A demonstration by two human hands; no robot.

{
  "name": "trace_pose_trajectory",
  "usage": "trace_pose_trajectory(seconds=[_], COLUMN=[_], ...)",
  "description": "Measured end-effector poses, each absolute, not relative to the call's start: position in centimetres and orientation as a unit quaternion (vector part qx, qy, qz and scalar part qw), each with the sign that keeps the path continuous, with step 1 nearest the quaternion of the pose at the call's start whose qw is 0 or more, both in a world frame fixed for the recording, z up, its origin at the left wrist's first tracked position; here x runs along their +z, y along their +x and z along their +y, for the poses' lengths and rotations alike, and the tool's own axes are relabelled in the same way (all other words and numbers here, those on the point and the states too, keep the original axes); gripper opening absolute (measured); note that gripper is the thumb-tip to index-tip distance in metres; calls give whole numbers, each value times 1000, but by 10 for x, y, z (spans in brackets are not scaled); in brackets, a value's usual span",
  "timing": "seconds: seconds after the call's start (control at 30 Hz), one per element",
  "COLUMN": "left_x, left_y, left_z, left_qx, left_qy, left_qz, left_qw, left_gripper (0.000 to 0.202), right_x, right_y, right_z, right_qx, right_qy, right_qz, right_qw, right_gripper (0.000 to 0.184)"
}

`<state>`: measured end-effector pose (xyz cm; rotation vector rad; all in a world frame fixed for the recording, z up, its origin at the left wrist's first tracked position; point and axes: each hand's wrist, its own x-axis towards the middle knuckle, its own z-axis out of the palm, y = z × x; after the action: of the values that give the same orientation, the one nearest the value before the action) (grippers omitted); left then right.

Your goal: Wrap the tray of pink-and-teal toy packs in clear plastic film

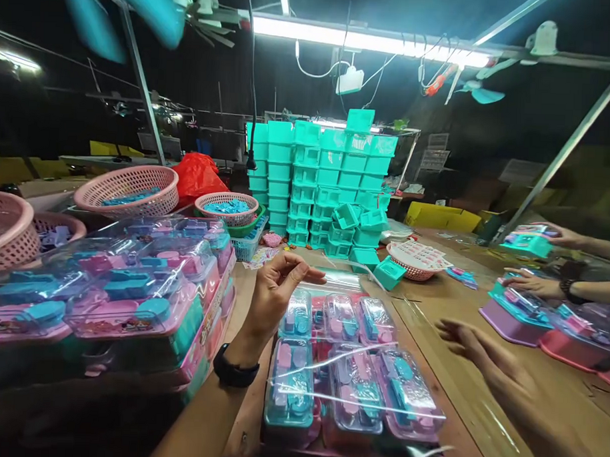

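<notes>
The brown worktable (479, 394) lay under a strip light. A clear bag (340, 370) of six pink and teal toy cases ran lengthwise away from the person, its open mouth at the far end. The left hand (275, 291) pinched that mouth's film between fingertips, directly above the bag. The right hand (485, 358), fingers spread and empty, hovered just beside its right edge.

Pink baskets (129, 189), teal boxes (327, 176), red bag (199, 175), brown table (446, 340)
</notes>
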<state>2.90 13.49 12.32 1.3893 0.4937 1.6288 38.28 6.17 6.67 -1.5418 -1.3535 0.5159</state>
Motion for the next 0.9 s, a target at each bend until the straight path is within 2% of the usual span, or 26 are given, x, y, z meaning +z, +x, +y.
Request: trace_pose_trajectory(seconds=[0.07, 0.1, 0.13, 0.2, 0.27, 0.33, 0.43, 0.67, 0.83, 0.9], left_x=[124, 124, 124, 123, 122, 120, 116, 106, 99, 95], left_y=[27, 26, 25, 23, 22, 22, 23, 25, 24, 24], left_z=[135, 136, 137, 140, 142, 144, 146, 153, 167, 176], left_qx=[658, 658, 660, 663, 667, 669, 673, 661, 626, 615], left_qy=[568, 569, 568, 563, 556, 548, 539, 507, 509, 512], left_qz=[201, 202, 203, 208, 214, 222, 231, 300, 340, 353], left_qw=[452, 450, 448, 447, 448, 449, 452, 466, 483, 485], left_gripper=[19, 19, 19, 19, 19, 19, 20, 24, 41, 39], right_x=[86, 96, 105, 119, 126, 129, 134, 135, 120, 114], right_y=[357, 345, 334, 319, 313, 313, 318, 336, 345, 345], right_z=[100, 116, 128, 139, 138, 131, 122, 139, 165, 174], right_qx=[286, 346, 412, 523, 572, 558, 509, 398, 365, 355], right_qy=[-620, -616, -599, -555, -501, -471, -481, -532, -547, -554], right_qz=[-547, -543, -531, -485, -444, -422, -400, -396, -422, -427], right_qw=[484, 453, 435, 428, 474, 537, 591, 634, 624, 620], right_gripper=[103, 111, 112, 105, 87, 68, 57, 70, 67, 65])
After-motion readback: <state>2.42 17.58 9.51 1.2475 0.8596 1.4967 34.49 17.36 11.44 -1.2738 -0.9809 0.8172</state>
